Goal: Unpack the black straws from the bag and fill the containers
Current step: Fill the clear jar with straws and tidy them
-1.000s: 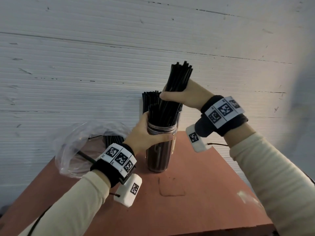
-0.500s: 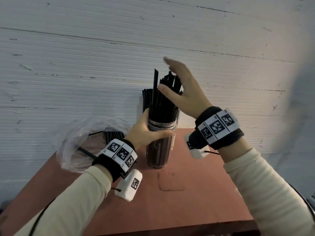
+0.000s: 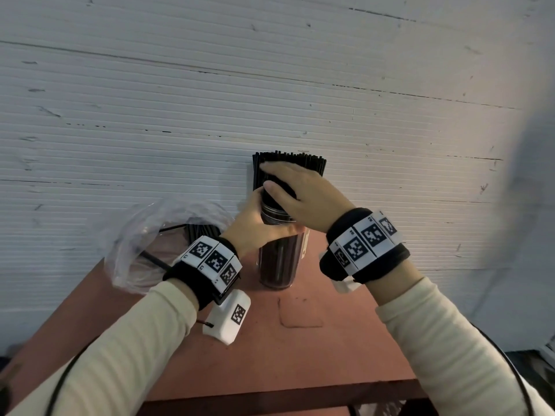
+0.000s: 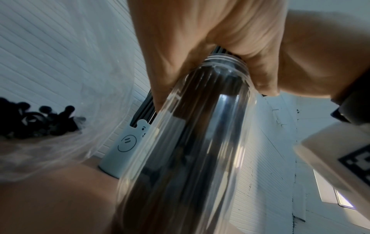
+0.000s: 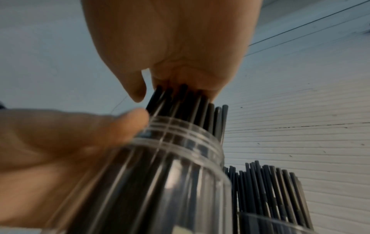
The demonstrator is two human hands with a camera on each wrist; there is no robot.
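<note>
A clear jar (image 3: pixel 277 259) packed with black straws (image 3: pixel 271 193) stands on the red-brown table (image 3: pixel 330 349). My left hand (image 3: pixel 264 223) grips the jar around its threaded neck. My right hand (image 3: pixel 288 187) lies flat over the straw tops, palm pressing down on them. In the right wrist view the straw ends (image 5: pixel 180 98) touch the palm (image 5: pixel 180 47), and the left thumb (image 5: pixel 80 134) lies on the jar (image 5: pixel 160 174). Behind stands a second container of straws (image 3: pixel 288 159). A clear plastic bag (image 3: pixel 144 235) at the left holds more straws (image 3: pixel 201 229).
A white ribbed wall (image 3: pixel 270 85) rises right behind the containers. The left wrist view shows a pale label with a smiling face (image 4: pixel 128 150) on the rear container. The table's front edge (image 3: pixel 270 394) is close to me.
My right hand released the straw bundle it held above the jar, lifted open, then came down flat on the straw tops. The straws now sit lower in the jar. The left hand kept its grip.
</note>
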